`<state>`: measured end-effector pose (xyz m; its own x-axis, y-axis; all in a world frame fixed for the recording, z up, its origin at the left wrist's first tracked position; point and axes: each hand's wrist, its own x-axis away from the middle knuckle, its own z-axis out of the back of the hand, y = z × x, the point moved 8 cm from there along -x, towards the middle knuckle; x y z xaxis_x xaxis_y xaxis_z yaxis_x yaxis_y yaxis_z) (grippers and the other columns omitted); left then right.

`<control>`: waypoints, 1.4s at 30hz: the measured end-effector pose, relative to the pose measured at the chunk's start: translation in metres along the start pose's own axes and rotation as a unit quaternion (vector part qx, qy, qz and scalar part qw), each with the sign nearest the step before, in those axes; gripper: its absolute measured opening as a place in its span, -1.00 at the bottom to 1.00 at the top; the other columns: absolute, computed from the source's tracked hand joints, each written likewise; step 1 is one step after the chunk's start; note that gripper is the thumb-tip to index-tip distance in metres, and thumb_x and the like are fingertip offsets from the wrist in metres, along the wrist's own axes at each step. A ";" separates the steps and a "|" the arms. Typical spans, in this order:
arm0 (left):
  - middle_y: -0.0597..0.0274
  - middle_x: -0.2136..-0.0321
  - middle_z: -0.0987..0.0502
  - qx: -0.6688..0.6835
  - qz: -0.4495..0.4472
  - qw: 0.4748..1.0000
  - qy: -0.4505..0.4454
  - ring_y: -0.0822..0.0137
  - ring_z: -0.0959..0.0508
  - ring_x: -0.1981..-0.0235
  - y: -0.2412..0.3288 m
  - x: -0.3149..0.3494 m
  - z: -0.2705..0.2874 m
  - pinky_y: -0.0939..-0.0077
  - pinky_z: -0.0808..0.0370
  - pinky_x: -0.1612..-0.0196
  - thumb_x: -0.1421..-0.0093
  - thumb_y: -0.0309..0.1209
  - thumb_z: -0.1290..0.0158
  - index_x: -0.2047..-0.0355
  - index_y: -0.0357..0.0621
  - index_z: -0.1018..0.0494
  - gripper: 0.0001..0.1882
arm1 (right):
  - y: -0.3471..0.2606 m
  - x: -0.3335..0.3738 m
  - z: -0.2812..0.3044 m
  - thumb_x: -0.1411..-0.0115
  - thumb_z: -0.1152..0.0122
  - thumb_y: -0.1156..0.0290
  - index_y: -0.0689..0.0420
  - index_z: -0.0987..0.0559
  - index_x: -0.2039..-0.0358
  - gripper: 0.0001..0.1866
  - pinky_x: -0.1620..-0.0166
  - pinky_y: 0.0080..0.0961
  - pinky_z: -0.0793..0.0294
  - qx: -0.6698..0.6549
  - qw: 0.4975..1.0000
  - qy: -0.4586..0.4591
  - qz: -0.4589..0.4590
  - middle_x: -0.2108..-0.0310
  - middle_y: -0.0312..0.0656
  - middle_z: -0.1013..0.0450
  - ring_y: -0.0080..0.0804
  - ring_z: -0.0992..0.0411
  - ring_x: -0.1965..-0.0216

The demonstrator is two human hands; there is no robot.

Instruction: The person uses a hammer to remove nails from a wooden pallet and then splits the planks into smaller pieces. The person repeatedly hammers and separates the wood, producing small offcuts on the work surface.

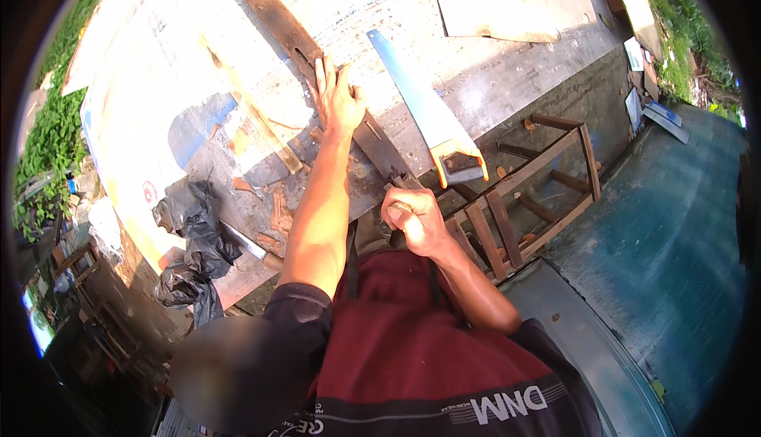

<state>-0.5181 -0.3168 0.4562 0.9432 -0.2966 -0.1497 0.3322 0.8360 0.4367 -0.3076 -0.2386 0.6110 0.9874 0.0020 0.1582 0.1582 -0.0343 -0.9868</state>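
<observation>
A long, worn brown wooden plank [273,9] lies slantwise across the work table [507,80], its near end close to my body. Pressed flat on the plank, my left hand [339,100] has its fingers spread. At the near end, my right hand [416,221] is closed in a fist with the thumb on top. Its fingers hide most of what they grip, though a short dark piece shows beneath. Just right of the plank rests a handsaw [412,92] with an orange and black handle, touched by neither hand.
Left of the plank lie a thin wood strip [254,108], bark-like scraps [280,213] and a crumpled black plastic bag [208,227]. A pale board [491,1] covers the table's far right. On the ground at right lies a ladder-like wooden frame [539,235] beside a blue-green surface [666,247].
</observation>
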 end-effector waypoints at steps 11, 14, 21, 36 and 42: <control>-0.01 -0.50 0.04 0.009 -0.051 0.999 0.004 -0.05 0.08 -0.51 -0.004 -0.008 -0.005 -0.18 -0.06 -0.43 -0.16 -0.29 -0.13 -0.14 -0.04 -0.49 -0.50 | -0.014 -0.001 -0.013 -0.15 -0.21 0.36 0.23 -0.37 0.67 -0.66 0.56 -0.26 -0.18 0.000 0.996 0.093 -0.017 0.77 -0.11 -0.16 -0.31 -0.11 0.72; -0.01 -0.50 0.06 -0.003 -0.058 0.998 -0.002 -0.06 0.09 -0.51 -0.001 -0.013 -0.006 -0.15 -0.10 -0.42 -0.16 -0.30 -0.14 -0.11 -0.03 -0.51 -0.53 | -0.011 0.001 -0.009 -0.13 -0.22 0.32 0.24 -0.39 0.66 -0.66 0.54 -0.24 -0.21 -0.015 0.996 0.086 -0.031 0.74 -0.03 -0.25 -0.21 -0.16 0.72; -0.03 -0.49 0.02 0.024 -0.047 0.999 -0.012 -0.07 0.07 -0.51 0.005 -0.007 -0.013 0.00 -0.07 -0.47 -0.13 -0.36 -0.17 -0.09 -0.02 -0.53 -0.54 | -0.010 0.016 -0.007 -0.09 -0.22 0.35 0.25 -0.40 0.63 -0.71 0.52 -0.20 -0.22 -0.008 0.998 0.060 -0.014 0.70 0.02 -0.26 -0.05 -0.22 0.67; -0.21 -0.36 -0.22 0.192 -0.051 0.980 0.003 -0.08 -0.13 -0.43 0.082 0.085 0.035 0.13 -0.07 -0.45 -0.37 -0.27 0.04 -0.26 -0.26 -0.34 -0.49 | -0.031 0.249 0.105 -0.06 -0.10 0.33 0.16 -0.30 0.75 -0.68 0.56 -0.41 -0.19 -0.190 0.926 0.234 0.227 0.78 -0.26 -0.28 -0.40 -0.22 0.74; 0.04 -0.20 -0.45 0.579 0.154 0.658 -0.458 0.21 -0.49 -0.18 0.172 0.287 0.026 0.25 -0.47 -0.18 -0.51 0.10 0.32 -0.33 -0.23 -0.27 -0.31 | -0.065 0.258 0.110 -0.08 -0.08 0.29 0.14 -0.26 0.77 -0.63 0.54 -0.40 -0.15 -0.226 0.900 0.255 0.273 0.80 -0.24 -0.24 -0.41 -0.16 0.74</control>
<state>-0.1903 -0.2698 0.5119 0.3916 -0.7920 0.4684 -0.5984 0.1674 0.7835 -0.0630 -0.1256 0.7123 0.7692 -0.5935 -0.2369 -0.4811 -0.2938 -0.8260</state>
